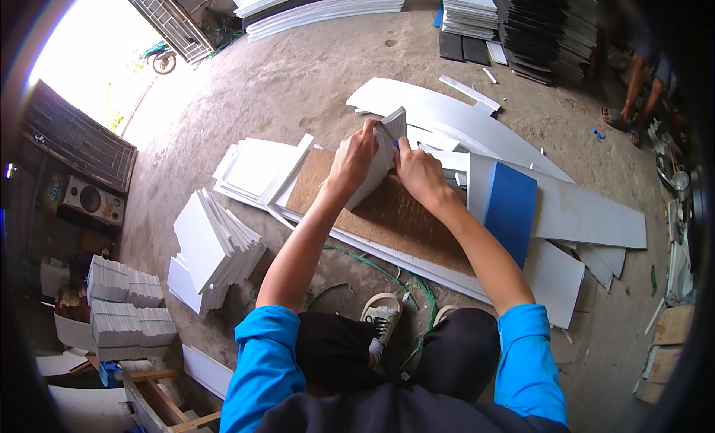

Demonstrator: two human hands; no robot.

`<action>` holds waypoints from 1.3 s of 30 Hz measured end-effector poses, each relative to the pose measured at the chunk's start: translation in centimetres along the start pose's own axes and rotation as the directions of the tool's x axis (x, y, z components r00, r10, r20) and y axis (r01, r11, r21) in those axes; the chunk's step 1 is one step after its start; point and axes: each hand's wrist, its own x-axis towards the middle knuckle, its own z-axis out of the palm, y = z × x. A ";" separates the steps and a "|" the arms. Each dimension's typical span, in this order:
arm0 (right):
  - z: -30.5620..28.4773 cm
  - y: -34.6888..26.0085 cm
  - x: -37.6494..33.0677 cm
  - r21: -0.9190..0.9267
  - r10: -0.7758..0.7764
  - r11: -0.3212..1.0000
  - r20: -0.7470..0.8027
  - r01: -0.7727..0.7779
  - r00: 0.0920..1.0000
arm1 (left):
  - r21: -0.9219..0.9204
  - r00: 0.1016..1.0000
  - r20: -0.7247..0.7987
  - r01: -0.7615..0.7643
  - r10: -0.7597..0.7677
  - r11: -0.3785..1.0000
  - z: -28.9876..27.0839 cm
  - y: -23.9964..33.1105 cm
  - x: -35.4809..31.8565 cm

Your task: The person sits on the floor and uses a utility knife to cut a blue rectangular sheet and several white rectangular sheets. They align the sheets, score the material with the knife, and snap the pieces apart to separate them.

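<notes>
A stack of thin white boards (378, 165) stands on edge on a brown wooden board (417, 223) in front of me. My left hand (356, 156) grips the stack's top left corner, fingers closed round it. My right hand (419, 171) is closed at the stack's right side, round a small blue object (396, 144), perhaps a tool's handle; the rest of it is hidden. More white sheets lie under the wooden board. To the right of my right forearm rests a blue rectangular panel (511, 213) on white sheets.
Large white sheets (462, 124) spread beyond the board. A leaning pile of white pieces (205, 243) sits left, with bundled stacks (126, 314) farther left. Green strapping (421, 299) lies by my shoes. Tall board stacks (469, 16) stand at the back. A person's legs (644, 90) show at far right.
</notes>
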 end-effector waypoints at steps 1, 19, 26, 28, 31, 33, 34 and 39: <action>-0.1 0.0 -0.1 0.000 0.003 1.000 0.002 -0.003 1.000 | 0.002 1.000 -0.005 -0.008 0.008 1.000 0.0 0.0 0.0; -1.0 2.8 3.7 0.093 -0.152 0.986 0.183 0.137 0.971 | -0.012 0.999 -0.042 -0.005 0.004 1.000 0.1 -0.8 -0.1; -1.6 1.2 3.3 0.040 -0.022 0.999 0.200 0.014 0.980 | 0.026 0.997 -0.002 0.075 -0.075 0.997 1.4 0.8 -0.4; -1.8 1.3 2.4 0.014 -0.016 1.000 0.186 0.014 0.982 | 0.060 0.997 -0.008 0.071 -0.071 0.996 1.3 1.4 -0.4; -1.4 1.3 1.2 -0.018 -0.014 1.000 0.158 0.017 0.987 | 0.070 0.996 -0.038 0.077 -0.075 0.995 1.1 0.4 0.0; -1.1 0.4 1.0 -0.005 0.037 0.999 0.157 -0.036 0.987 | 0.061 0.997 -0.035 0.069 -0.067 0.996 0.6 -0.5 0.2; -1.0 -0.1 1.0 0.002 0.061 0.998 0.156 -0.062 0.986 | 0.055 0.998 -0.018 0.057 -0.056 0.997 0.4 -0.8 0.1; 5.7 7.1 1.6 -0.060 0.055 0.997 0.323 -0.037 0.945 | 0.042 0.992 0.015 -0.127 0.126 0.991 3.0 1.2 -0.3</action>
